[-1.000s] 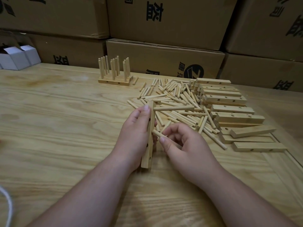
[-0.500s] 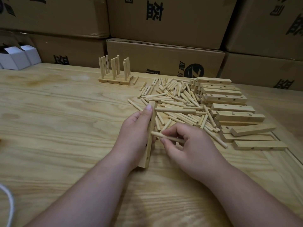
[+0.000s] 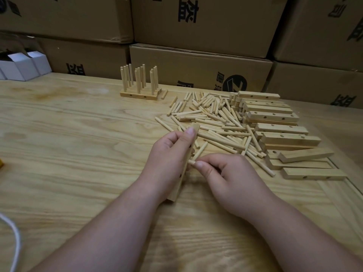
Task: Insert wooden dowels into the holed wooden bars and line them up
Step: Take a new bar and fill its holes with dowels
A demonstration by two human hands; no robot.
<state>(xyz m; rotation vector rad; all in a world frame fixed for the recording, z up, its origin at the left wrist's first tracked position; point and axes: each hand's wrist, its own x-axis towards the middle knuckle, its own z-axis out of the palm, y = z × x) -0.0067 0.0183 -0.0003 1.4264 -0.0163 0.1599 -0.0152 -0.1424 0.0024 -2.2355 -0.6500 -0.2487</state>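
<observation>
While left hand (image 3: 169, 161) grips holed bar (image 3: 187, 160), right hand (image 3: 225, 177) pinches dowel (image 3: 198, 154), cartons' (image 3: 200, 69) print illegible

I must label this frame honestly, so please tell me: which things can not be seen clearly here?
All in the head view:
- Held bar: the left hand covers most of it, so its hole count is unclear.
- Dowel: the right hand hides its near end; whether it has entered a hole cannot be told.
- Finished bars: the rows overlap; the number is uncertain.
- White cord: cut off by the left edge.
</observation>
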